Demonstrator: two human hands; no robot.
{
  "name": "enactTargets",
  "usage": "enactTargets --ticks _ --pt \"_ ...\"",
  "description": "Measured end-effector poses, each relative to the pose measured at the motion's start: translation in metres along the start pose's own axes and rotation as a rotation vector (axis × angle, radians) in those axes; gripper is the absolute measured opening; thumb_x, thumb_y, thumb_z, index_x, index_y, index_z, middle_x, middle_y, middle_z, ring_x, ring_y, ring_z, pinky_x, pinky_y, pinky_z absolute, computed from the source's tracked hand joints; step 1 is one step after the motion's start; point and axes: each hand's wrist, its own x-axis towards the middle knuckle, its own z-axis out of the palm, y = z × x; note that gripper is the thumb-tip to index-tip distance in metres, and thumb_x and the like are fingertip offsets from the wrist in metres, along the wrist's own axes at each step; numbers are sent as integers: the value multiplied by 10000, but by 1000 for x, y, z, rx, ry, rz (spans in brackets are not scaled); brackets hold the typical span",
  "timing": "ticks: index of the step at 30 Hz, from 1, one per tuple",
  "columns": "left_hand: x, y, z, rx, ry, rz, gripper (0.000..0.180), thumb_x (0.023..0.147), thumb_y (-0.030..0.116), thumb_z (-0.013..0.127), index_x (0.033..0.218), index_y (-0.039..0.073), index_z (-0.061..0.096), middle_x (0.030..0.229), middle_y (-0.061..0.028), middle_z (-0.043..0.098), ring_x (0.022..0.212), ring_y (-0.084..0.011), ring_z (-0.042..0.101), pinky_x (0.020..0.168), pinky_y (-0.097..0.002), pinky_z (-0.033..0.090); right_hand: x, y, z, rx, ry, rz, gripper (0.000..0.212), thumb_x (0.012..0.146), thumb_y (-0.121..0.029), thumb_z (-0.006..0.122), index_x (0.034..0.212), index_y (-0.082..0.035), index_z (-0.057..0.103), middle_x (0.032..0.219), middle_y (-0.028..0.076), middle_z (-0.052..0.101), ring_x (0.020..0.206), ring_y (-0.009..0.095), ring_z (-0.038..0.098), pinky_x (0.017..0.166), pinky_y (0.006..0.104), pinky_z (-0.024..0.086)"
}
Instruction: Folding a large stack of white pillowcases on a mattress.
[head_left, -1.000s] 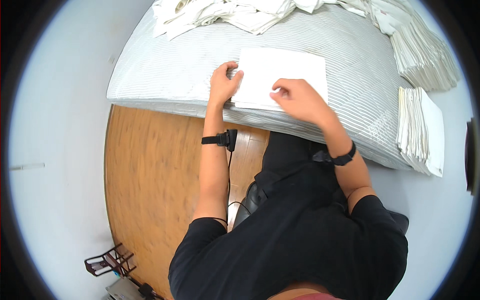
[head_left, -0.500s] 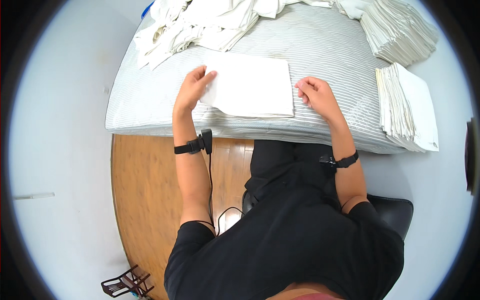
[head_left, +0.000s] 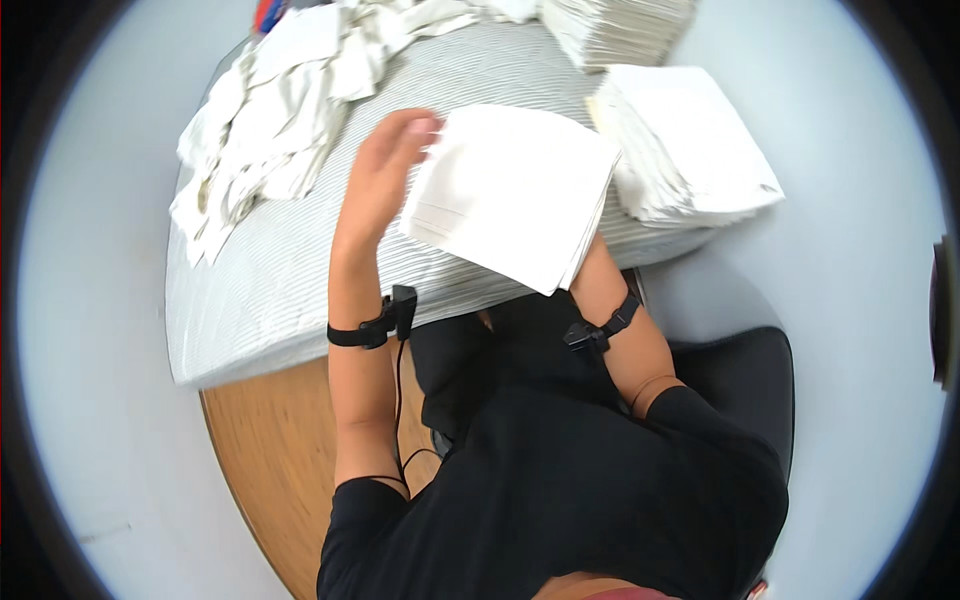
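A folded white cloth (head_left: pixel 510 190) is raised and tilted above the near side of the striped mattress (head_left: pixel 300 290), its layered edges toward me. My left hand (head_left: pixel 390 165), a little blurred, is at the cloth's upper left edge, fingers stretched out and thumb apart. My right forearm (head_left: pixel 615 310) runs up beneath the cloth's right corner. The cloth covers my right hand, which bears it from below, so its fingers are hidden. Just right of the cloth lies a stack of folded white cloths (head_left: pixel 690 150).
A taller pile of folded cloths (head_left: pixel 620 30) stands behind the stack. Loose, crumpled white cloths (head_left: pixel 280 120) spread along the mattress's far left. I wear black straps on both forearms, and a cable (head_left: pixel 400 400) hangs along my left arm. A black chair (head_left: pixel 745 390) is at my right.
The folded cloth has come up off the mattress and turned, with my right hand now under it. My left hand has opened at its edge. My view has swung right toward the stack.
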Motion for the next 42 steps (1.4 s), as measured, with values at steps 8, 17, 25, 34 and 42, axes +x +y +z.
enactTargets --ticks 8,17,25,34,42 --pt "87 -55 80 -963 -301 -538 590 987 421 563 1365 -29 519 1256 -185 629 1101 -249 630 968 -362 495 -103 -90 -70 121 324 -360 664 1031 -515 330 1478 -26 370 1470 186 458 1323 347 495 1097 493 415" --pt "248 -20 221 -397 -465 -166 323 931 146 681 1224 12 661 1019 -58 707 860 -127 656 769 -285 544 -77 -184 -148 227 528 -690 657 1036 -499 344 1476 -12 366 1478 191 449 1332 337 486 1111 486 401" --pt "256 -49 277 -51 -484 -70 368 883 144 728 1220 6 679 945 -49 696 779 -129 613 686 -265 496 -104 -177 -159 167 720 -444 566 988 -198 586 1445 62 378 1424 193 500 1329 321 479 1132 452 374" --pt "237 -56 237 63 -317 0 405 846 252 771 1179 35 696 980 -142 708 774 -187 677 638 -301 562 -117 -164 -141 -22 678 -401 552 1022 -187 491 1509 -24 290 1520 177 393 1398 343 397 1132 519 363" --pt "174 -99 111 109 -316 -75 402 931 326 678 1207 34 674 1087 -74 693 904 -163 662 723 -309 548 -154 -134 -112 -377 624 -649 162 1016 -130 484 1127 -21 527 768 43 518 592 89 426 495 236 345"
